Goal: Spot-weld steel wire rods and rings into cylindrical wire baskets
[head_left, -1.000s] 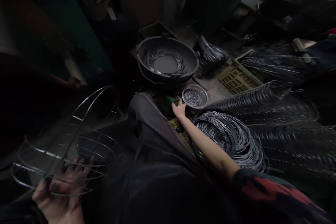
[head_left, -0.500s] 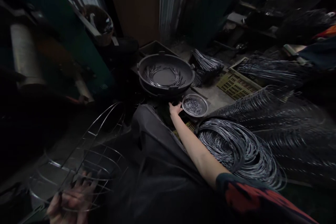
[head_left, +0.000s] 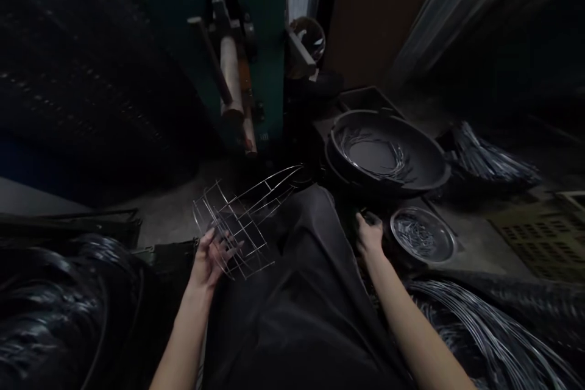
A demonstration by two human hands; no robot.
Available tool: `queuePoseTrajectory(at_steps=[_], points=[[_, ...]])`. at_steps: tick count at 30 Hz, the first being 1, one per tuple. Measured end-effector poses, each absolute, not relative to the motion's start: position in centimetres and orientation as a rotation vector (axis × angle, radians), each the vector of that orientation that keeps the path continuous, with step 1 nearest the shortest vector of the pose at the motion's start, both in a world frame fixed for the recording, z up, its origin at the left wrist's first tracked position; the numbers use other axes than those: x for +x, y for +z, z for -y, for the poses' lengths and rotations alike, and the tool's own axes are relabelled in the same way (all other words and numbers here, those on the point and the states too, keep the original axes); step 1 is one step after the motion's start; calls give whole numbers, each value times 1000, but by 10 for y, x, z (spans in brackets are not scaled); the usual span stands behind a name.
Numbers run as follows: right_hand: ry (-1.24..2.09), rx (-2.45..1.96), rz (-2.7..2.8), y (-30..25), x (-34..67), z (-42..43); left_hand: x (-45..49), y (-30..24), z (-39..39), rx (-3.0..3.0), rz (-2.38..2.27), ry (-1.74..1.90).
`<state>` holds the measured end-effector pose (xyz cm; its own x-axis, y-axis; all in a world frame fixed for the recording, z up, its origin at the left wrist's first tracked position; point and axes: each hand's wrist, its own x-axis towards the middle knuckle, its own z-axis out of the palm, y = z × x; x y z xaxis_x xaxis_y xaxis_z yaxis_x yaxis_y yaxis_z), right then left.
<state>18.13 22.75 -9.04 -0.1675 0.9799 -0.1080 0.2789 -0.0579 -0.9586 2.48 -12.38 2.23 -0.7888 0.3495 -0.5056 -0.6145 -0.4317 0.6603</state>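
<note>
My left hand (head_left: 211,258) grips the near end of a wire cage frame (head_left: 242,219), which lies tilted above my dark-clothed lap and points away to the right. My right hand (head_left: 369,235) reaches forward and closes on a dark object by my knee; I cannot make out what it is. Just right of that hand sits a small round metal dish (head_left: 423,236) with short wire pieces in it. Beyond it stands a large black basin (head_left: 388,155) with curved wires inside.
A green machine with a wooden handle (head_left: 233,82) stands ahead. Coils of wire (head_left: 493,329) lie at the lower right, dark coils (head_left: 55,311) at the lower left. A bundle of wires (head_left: 484,158) and a slotted crate (head_left: 543,237) lie at the right.
The view has swung left. My left hand has brought the wire frame up and inward over my lap. My right hand has drawn back slightly from beside the dish.
</note>
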Motion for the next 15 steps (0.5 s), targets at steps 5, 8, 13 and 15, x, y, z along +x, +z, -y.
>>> queuePoseTrajectory(at_steps=[5,8,13,15], points=[[898,-733,2069,5,158,-211,19,21,124,-386,-1218,2201],[535,-270,2368,60,127,-209,16,26,121,-373,-1237,2195],[54,204,2600,91,76,-203,13,35,120,-395,-1244,2185],[-56,317,2601,91,62,-200,10,36,121,-401,-1222,2189]])
